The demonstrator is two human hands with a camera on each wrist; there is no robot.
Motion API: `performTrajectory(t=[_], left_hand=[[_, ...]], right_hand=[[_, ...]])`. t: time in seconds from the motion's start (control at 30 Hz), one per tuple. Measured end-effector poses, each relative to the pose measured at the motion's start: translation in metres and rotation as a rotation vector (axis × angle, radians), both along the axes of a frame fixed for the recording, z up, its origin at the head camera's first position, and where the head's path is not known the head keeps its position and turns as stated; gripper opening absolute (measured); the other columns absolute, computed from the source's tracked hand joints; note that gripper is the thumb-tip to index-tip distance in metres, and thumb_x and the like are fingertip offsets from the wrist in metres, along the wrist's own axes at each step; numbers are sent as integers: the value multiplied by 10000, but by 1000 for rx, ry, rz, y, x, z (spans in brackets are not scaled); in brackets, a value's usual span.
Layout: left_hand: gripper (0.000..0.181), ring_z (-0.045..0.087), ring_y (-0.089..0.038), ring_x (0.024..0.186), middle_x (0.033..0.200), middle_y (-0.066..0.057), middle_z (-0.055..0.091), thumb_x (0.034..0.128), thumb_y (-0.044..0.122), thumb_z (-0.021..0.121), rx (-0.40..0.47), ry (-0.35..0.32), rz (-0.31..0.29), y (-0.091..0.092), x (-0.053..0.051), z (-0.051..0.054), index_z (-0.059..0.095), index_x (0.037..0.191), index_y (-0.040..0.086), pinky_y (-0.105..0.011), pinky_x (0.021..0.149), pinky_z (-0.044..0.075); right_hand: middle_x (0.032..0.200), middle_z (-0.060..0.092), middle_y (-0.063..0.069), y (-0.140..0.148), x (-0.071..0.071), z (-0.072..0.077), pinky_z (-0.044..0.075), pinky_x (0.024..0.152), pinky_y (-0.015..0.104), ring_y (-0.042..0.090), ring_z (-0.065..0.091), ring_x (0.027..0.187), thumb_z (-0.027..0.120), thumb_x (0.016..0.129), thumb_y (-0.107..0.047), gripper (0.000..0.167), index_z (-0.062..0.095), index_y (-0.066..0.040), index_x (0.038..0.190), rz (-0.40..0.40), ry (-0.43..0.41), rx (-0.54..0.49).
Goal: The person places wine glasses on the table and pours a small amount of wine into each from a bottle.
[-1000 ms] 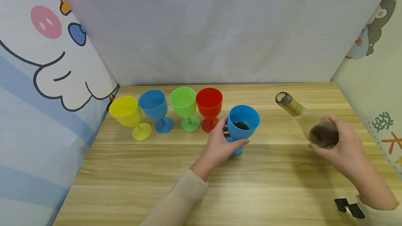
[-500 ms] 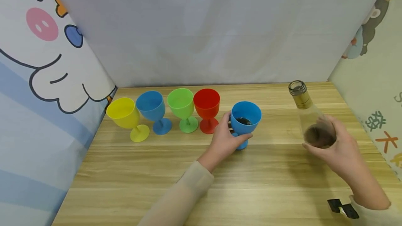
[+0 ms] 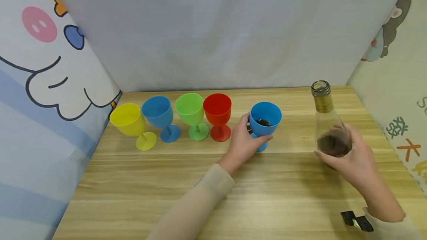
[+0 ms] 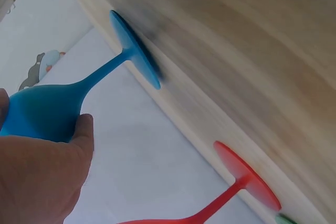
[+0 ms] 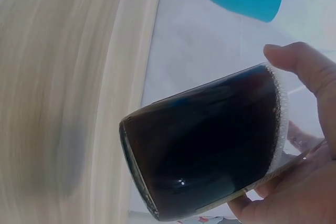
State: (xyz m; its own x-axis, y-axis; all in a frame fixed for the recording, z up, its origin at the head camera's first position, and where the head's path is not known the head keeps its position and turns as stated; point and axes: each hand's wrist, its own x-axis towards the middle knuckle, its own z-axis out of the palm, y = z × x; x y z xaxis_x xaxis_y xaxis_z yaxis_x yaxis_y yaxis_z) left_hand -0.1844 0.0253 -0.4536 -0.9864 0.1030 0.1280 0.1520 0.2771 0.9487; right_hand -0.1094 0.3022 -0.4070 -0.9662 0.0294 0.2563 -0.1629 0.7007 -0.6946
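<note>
My left hand (image 3: 242,142) grips the bowl of a blue goblet (image 3: 261,129), which holds a little dark liquid (image 3: 263,122). In the left wrist view the foot of this blue goblet (image 4: 131,48) is at the tabletop; whether it touches I cannot tell. A clear glass bottle (image 3: 327,121) stands nearly upright in my right hand (image 3: 355,160), its fingers wrapped round the lower body. Dark liquid with froth at its top fills the bottom of the bottle (image 5: 199,145) in the right wrist view. That view shows the bottle's base raised off the table.
Left of the held goblet, a red goblet (image 3: 217,114), a green goblet (image 3: 191,116), another blue goblet (image 3: 158,114) and a yellow goblet (image 3: 129,123) stand in a row on the wooden table (image 3: 160,188). A pale curtain wall (image 3: 217,32) closes off the back.
The bottle has swung from leaning left to nearly upright in my right hand. My left hand and the blue goblet have shifted a little right and farther back, away from the red goblet.
</note>
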Motion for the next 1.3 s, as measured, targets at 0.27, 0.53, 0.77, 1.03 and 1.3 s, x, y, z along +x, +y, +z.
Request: performTrajectory(t=[0.27, 0.53, 0.77, 1.03, 1.3], left_hand=[[821, 564, -249, 1205, 1376, 14, 560, 808, 252, 894, 32, -60, 17, 4, -4, 3, 435, 1481, 146, -411, 930, 533], [776, 552, -242, 1207, 1358, 19, 565, 811, 211, 891, 79, -38, 5, 2, -10, 1, 453, 1447, 141, -461, 956, 525], [788, 533, -237, 1230, 1377, 17, 549, 829, 188, 875, 64, -51, -18, 1, -11, 0, 424, 1474, 140, -400, 926, 542], [772, 587, -259, 1171, 1359, -45, 568, 842, 184, 862, 37, -60, -53, -3, -9, -1, 433, 1477, 90, -427, 949, 531], [802, 558, -329, 1243, 1416, -130, 536, 857, 191, 850, 47, -144, -29, -17, 1, -3, 405, 1514, 74, -421, 1004, 494]], right_hand=[[1303, 580, 154, -7, -1, -5, 388, 871, 303, 289, 506, 1150, 926, 752, -159, 830, 446, -50, 1420, 1, 23, -24], [1321, 559, 156, -10, -1, -6, 350, 835, 183, 313, 484, 1165, 926, 759, -168, 839, 436, -42, 1428, 3, 1, -61], [1307, 570, 124, -13, 0, -10, 361, 828, 167, 225, 487, 1151, 931, 746, -142, 837, 451, -55, 1426, -4, 14, -73], [1303, 574, 78, -13, 2, -12, 352, 844, 183, 119, 474, 1150, 934, 743, -148, 837, 464, -83, 1432, -30, 31, -80], [1341, 551, 123, -16, 3, -10, 355, 836, 185, 348, 490, 1190, 918, 770, -175, 849, 434, -90, 1462, -29, 6, -89]])
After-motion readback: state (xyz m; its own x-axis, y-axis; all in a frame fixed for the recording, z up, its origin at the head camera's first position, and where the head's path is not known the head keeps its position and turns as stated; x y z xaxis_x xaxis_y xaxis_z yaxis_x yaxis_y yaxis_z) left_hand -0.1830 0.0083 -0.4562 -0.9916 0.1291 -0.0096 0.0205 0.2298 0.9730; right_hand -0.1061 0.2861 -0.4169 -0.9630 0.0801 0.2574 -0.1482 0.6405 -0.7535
